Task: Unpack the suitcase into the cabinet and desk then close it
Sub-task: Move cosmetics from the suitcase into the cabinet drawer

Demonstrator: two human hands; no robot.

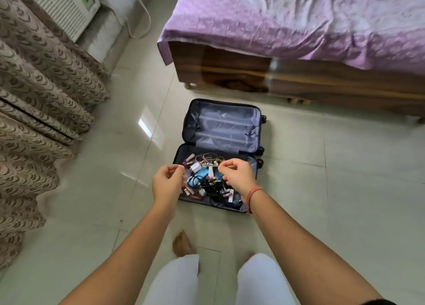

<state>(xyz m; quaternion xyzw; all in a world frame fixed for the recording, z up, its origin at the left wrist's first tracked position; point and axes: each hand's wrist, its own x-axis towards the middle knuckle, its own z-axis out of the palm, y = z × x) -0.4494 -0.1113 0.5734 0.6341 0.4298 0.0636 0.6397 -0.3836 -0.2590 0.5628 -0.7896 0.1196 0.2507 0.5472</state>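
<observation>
The suitcase (220, 130) lies open on the tiled floor (322, 189), its far half bare and its near half holding tangled cables and chargers (207, 185). The left hand (169, 180) and right hand (236, 175) hover over the near half, each apparently pinching a thin pale cord (184, 177), probably to tease it free. A purple-sheeted bed (299, 22) stands far right and a curtain (39, 93) hangs at left.

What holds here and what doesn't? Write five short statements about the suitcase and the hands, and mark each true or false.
1. The suitcase lies open on the floor. True.
2. Its far half is packed with clothes. False: that half shows only bare lining.
3. The near half holds a jumble of cables and chargers. True.
4. Both hands rest on the bed. False: the left hand and the right hand hang over the near half, fingers curled, each seemingly pinching a thin cable.
5. A red thread band circles the right wrist. True.
</observation>
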